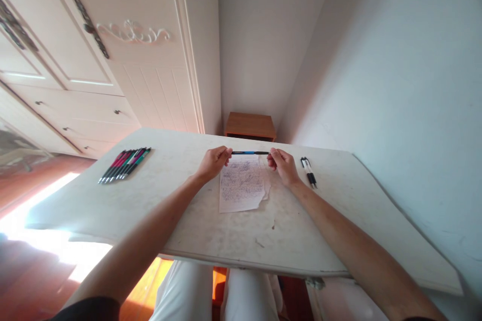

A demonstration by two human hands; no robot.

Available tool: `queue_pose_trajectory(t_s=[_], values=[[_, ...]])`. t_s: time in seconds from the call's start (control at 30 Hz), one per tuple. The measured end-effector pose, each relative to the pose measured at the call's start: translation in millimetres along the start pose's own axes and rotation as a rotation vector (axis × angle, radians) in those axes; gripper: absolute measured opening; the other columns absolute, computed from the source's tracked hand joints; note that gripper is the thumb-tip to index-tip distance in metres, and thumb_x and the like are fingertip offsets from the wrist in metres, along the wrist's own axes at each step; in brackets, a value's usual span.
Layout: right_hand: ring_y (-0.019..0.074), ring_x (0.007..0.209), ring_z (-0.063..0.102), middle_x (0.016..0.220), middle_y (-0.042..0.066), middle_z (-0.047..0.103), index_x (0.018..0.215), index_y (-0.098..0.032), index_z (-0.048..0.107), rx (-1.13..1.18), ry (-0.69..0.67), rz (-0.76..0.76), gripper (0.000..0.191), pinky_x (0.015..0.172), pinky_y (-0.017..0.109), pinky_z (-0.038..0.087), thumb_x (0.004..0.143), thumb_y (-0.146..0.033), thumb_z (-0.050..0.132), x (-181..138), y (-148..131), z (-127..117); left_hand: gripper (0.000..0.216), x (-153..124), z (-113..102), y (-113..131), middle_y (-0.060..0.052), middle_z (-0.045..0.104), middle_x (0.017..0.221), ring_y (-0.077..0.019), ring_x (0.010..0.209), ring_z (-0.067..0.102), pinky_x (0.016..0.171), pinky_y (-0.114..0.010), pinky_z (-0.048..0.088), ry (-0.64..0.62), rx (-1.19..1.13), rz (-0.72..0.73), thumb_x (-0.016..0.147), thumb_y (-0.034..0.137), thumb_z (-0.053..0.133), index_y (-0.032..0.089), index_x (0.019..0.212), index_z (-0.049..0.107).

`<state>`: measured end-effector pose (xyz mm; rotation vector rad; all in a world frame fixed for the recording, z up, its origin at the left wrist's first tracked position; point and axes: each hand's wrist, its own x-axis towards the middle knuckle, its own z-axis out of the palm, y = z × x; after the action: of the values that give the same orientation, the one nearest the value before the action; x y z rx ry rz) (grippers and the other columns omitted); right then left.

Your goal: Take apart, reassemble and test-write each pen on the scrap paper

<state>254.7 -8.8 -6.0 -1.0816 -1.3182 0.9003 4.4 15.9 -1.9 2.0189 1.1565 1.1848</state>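
Note:
A black pen with a blue middle (248, 153) is stretched level between my two hands, above the far end of a scribbled sheet of paper (241, 185). My left hand (216, 161) is closed, pinching the pen's left end. At its other end, the fingertips of my right hand (281, 164) are closed on it too. The paper lies on the white table (188, 230), with a second torn sheet partly under its right side. Two black-and-white pens (309, 172) lie to the right of my right hand.
Several coloured pens (124, 164) lie side by side in a row at the table's left. Beyond the table stand a cream wardrobe (158, 90) and a small brown wooden cabinet (250, 124). A pale wall (406, 85) runs along the right side.

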Motion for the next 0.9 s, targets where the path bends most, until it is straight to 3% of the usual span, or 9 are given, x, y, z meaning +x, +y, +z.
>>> queue_pose_trajectory(t_s=[0.2,0.37,0.43,0.63,0.9], values=[[0.0091,0.047,0.045,0.056,-0.001,0.054,0.066,-0.017,0.06,0.003,-0.001,-0.004,0.044,0.046,0.023,0.036,0.085,-0.057,0.058,-0.7,-2.2,0.3,0.048,-2.3,0.8,2.1,-0.001,0.062,0.059,-0.0116,0.053,0.059,0.055,-0.022,0.045,0.012,-0.07,-0.024,0.094,0.054,0.042,0.016,0.071,0.06],[0.0091,0.046,0.045,0.055,-0.001,0.054,0.066,-0.018,0.059,0.008,0.052,-0.002,0.044,0.044,0.023,0.036,0.085,-0.058,0.058,1.3,-0.6,-2.1,0.043,-2.1,1.9,3.2,-0.003,0.07,0.083,-0.0115,0.055,0.064,0.053,-0.022,0.049,0.077,-0.126,-0.023,0.08,0.05,0.066,0.016,0.107,0.062],[0.009,0.046,0.045,0.054,-0.001,0.054,0.065,-0.018,0.059,0.01,0.059,0.0,0.045,0.044,0.023,0.035,0.084,-0.058,0.058,1.6,-0.1,-2.6,0.044,-1.2,2.9,1.8,-0.003,0.071,0.085,-0.0111,0.054,0.064,0.053,-0.022,0.05,0.099,-0.116,-0.004,0.077,0.045,0.071,0.017,0.111,0.062],[0.0084,0.045,0.044,0.053,-0.002,0.053,0.066,-0.018,0.059,0.022,0.042,0.011,0.043,0.044,0.022,0.035,0.085,-0.056,0.059,1.4,1.1,-2.1,0.021,0.8,1.0,-0.6,-0.002,0.071,0.076,-0.0108,0.051,0.063,0.054,-0.022,0.049,0.098,-0.019,0.038,0.084,0.038,0.062,0.018,0.082,0.068],[0.009,0.046,0.044,0.054,-0.002,0.053,0.065,-0.018,0.058,0.026,0.035,0.026,0.044,0.043,0.022,0.034,0.084,-0.057,0.059,2.3,3.1,-2.0,0.035,1.1,-6.4,4.1,0.0,0.062,0.055,-0.0128,0.052,0.06,0.057,-0.024,0.046,0.083,0.027,0.013,0.091,0.043,0.049,0.017,0.07,0.061]])
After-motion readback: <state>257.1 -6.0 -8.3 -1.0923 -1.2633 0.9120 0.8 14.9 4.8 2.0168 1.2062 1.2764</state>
